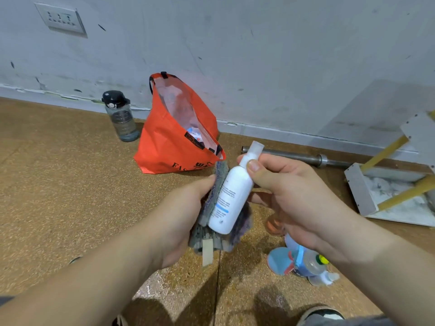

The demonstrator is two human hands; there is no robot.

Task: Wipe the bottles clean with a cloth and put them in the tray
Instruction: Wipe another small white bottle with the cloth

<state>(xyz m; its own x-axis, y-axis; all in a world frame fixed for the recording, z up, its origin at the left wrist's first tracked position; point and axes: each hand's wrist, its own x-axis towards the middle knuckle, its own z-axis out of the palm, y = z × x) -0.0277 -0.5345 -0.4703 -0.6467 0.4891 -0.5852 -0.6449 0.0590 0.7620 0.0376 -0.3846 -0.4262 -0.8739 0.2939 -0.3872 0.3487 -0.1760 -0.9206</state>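
**A:** Where is the bottle [231, 196] right now?

**B:** In the air between the two hands, above the floor [70, 196], tilted with its cap [255, 148] pointing far and right. The right hand [289, 196] pinches it at the neck, thumb on top and fingers curled behind. The left hand [179, 222] grips the cloth [213, 198] and cups it round the bottle's left side and bottom.

**A:** So it's mid-wipe, by the look of it. What could go wrong?

**B:** The hold on the neck is narrow, only thumb and fingertips. If the left hand rubs hard or pulls down, the smooth bottle could twist, slip out and drop.

**A:** Onto anything?

**B:** A small bottle [315, 264] and a blue thing lie on the floor near and right, below the right hand. A fall could knock them about.

**A:** And the cap?

**B:** The thumb sits just under it. A push upward there might loosen it, though I can't tell how tight it is.

**A:** Could the wiping miss anything?

**B:** The fingers cover the neck, so that part may stay dirty unless the grip shifts.

**A:** And the tray?

**B:** I can't pick one out for certain. A white frame [357, 187] with yellow bars lies at the far right. An orange bag [169, 151], a water bottle [121, 116] and a metal bar [306, 156] sit by the far wall.
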